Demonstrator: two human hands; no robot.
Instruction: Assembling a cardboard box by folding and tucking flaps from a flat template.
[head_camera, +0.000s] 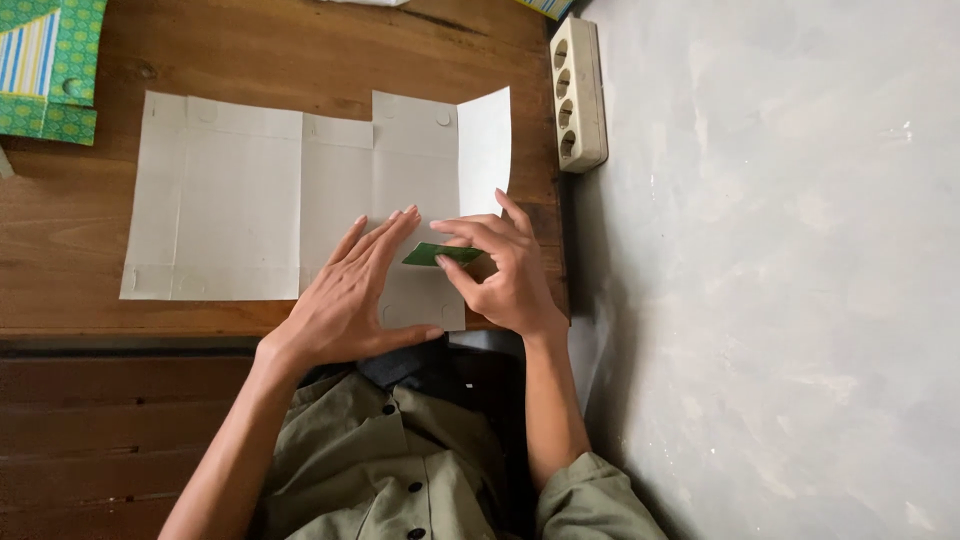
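— Olive cloth, a buttoned shirt (400, 470), sits nearest the camera; past it the left hand (345, 295) lies flat, fingers together and stretched out, pressing the unfolded pale grey cardboard box blank (240, 200) onto the brown wooden table (60, 230).

— And the right hand (505, 275)?

— Just right of the left hand, thumb and forefinger pinched on a small flat green card piece (440, 254), which is held tilted over the blank's near right panel, close above it or touching.

— How would the blank handle?

— Light and thin, I'd judge, stiff only along the panels, ready to bend at its creases. Its far right flap already stands up. Better held flat by a palm on a panel, or by an edge beside a crease.

— Beyond the blank?

— A cream four-socket power strip (578, 95) beside its far right corner, against the grey wall (780, 250); a green patterned box (55, 65) beyond its far left corner.
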